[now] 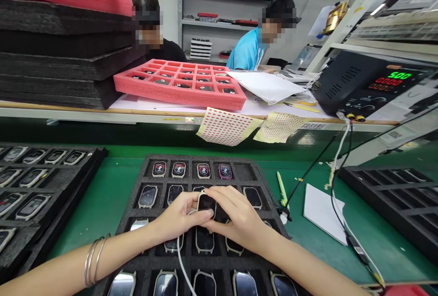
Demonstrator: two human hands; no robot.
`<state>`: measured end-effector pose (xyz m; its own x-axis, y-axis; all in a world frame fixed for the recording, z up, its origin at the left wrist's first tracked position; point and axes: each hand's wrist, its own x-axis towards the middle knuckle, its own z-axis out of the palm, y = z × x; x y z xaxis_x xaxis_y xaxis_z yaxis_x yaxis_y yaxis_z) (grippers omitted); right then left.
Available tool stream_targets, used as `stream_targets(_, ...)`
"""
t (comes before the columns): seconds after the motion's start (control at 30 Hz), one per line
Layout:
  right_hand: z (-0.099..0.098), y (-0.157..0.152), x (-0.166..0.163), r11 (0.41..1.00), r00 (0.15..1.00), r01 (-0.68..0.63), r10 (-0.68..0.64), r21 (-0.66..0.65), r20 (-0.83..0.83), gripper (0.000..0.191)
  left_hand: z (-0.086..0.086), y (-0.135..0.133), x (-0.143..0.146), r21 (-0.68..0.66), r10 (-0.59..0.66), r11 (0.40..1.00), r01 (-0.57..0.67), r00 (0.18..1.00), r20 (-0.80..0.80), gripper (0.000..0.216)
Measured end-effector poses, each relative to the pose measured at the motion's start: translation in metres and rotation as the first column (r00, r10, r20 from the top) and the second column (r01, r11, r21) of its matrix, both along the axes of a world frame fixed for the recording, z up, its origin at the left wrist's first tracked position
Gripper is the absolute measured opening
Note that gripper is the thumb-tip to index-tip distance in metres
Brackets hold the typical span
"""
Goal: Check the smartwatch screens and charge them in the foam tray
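Both hands meet over a black foam tray (135, 211) of strapless smartwatches. My left hand (179, 216) grips one smartwatch (206, 202) from its left side, thumb across the lower edge of its dark screen. On the other side, my right hand (236, 216) has its fingers on the watch's top and right edge. A white cable (183, 264) runs down from beneath my left hand; its upper end is hidden. Several watches in the tray's far row, such as the purple-framed watch (225, 171), have lit screens, while most nearer ones look dark.
More watches fill a black tray (68, 195) at left. A pink foam tray (178, 97) and stacked black foam (61, 68) sit on the shelf. At right are a power supply (362, 81), cables, a green pen (282, 186) and white paper (323, 214). Two people sit opposite.
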<state>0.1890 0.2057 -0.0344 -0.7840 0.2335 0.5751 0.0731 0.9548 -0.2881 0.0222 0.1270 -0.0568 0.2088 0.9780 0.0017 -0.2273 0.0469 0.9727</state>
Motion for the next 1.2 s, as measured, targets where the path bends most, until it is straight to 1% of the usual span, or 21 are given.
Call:
stream_targets(0.27, 0.005, 0.000, -0.001, 0.999, 1.000, -0.022, 0.022, -0.039, -0.004, 0.036, 0.004, 0.000, 0.000, 0.036, -0.008, 0.999, 0.007, 1.000, 0.017, 0.025)
stream_targets(0.43, 0.003, -0.001, 0.000, 0.998, 1.000, -0.025, 0.025, -0.057, -0.006, 0.039, 0.005, -0.001, 0.000, 0.030, -0.002, 1.000, 0.002, 1.000, -0.014, 0.026)
stream_targets(0.5, 0.004, -0.002, 0.001, 0.995, 1.000, -0.027, 0.027, -0.096, -0.001, 0.040, 0.007, -0.002, 0.000, 0.015, 0.010, 1.000, -0.010, 1.000, -0.026, 0.026)
stream_targets(0.57, 0.007, -0.001, 0.002, 0.975, 0.997, -0.069, 0.071, -0.213, -0.002, 0.046, 0.011, -0.003, -0.001, -0.021, 0.005, 1.000, -0.005, 1.000, -0.002, 0.026)
stream_targets(0.6, 0.009, 0.000, 0.002, 0.946, 0.994, -0.106, 0.109, -0.306, -0.008, 0.048, 0.013, -0.004, -0.002, -0.057, -0.011, 0.998, 0.013, 1.000, 0.029, 0.026)
stream_targets(0.63, 0.011, 0.001, 0.002, 0.900, 0.988, -0.148, 0.152, -0.409, -0.022, 0.047, 0.015, -0.005, -0.003, -0.100, -0.029, 0.994, 0.036, 0.997, 0.072, 0.026)
stream_targets(0.7, 0.014, 0.004, 0.001, 0.768, 0.973, -0.222, 0.218, -0.600, -0.080, 0.038, 0.018, -0.007, -0.004, -0.179, -0.065, 0.979, 0.098, 0.982, 0.180, 0.025)
stream_targets(0.77, 0.015, 0.006, -0.002, 0.628, 0.961, -0.269, 0.230, -0.730, -0.157, 0.030, 0.017, -0.006, -0.005, -0.210, -0.088, 0.966, 0.152, 0.955, 0.283, 0.024)
stream_targets(0.83, 0.013, 0.007, -0.006, 0.479, 0.954, -0.292, 0.205, -0.828, -0.218, 0.028, 0.013, -0.004, -0.005, -0.213, -0.106, 0.958, 0.191, 0.928, 0.357, 0.024)
stream_targets(0.9, 0.008, 0.007, -0.010, 0.313, 0.955, -0.288, 0.171, -0.905, -0.244, 0.029, 0.009, -0.001, -0.005, -0.220, -0.105, 0.953, 0.207, 0.910, 0.401, 0.026)
stream_targets(0.97, 0.004, 0.007, -0.013, 0.158, 0.954, -0.283, 0.149, -0.946, -0.261, 0.030, 0.006, 0.001, -0.004, -0.227, -0.090, 0.953, 0.201, 0.902, 0.421, 0.029)
stream_targets(1.0, 0.002, 0.007, -0.015, 0.091, 0.951, -0.286, 0.149, -0.954, -0.271, 0.031, 0.005, 0.001, -0.004, -0.228, -0.086, 0.953, 0.199, 0.901, 0.425, 0.030)
stream_targets(1.03, 0.001, 0.007, -0.016, 0.045, 0.947, -0.293, 0.149, -0.955, -0.283, 0.031, 0.005, 0.001, -0.004, -0.227, -0.086, 0.954, 0.198, 0.901, 0.424, 0.030)
stream_targets(1.07, 0.001, 0.007, -0.016, 0.024, 0.944, -0.301, 0.147, -0.953, -0.294, 0.030, 0.005, 0.000, -0.005, -0.227, -0.089, 0.953, 0.200, 0.901, 0.424, 0.029)
stream_targets(1.1, 0.001, 0.008, -0.016, 0.023, 0.941, -0.312, 0.145, -0.950, -0.306, 0.028, 0.006, -0.001, -0.005, -0.228, -0.091, 0.953, 0.201, 0.904, 0.418, 0.028)
stream_targets(1.13, 0.002, 0.009, -0.016, 0.036, 0.935, -0.328, 0.151, -0.944, -0.319, 0.027, 0.007, -0.002, -0.005, -0.225, -0.092, 0.954, 0.196, 0.912, 0.401, 0.027)
stream_targets(1.2, 0.004, 0.011, -0.014, 0.081, 0.913, -0.376, 0.201, -0.923, -0.354, 0.026, 0.010, -0.005, -0.005, -0.181, -0.107, 0.969, 0.170, 0.943, 0.314, 0.025)
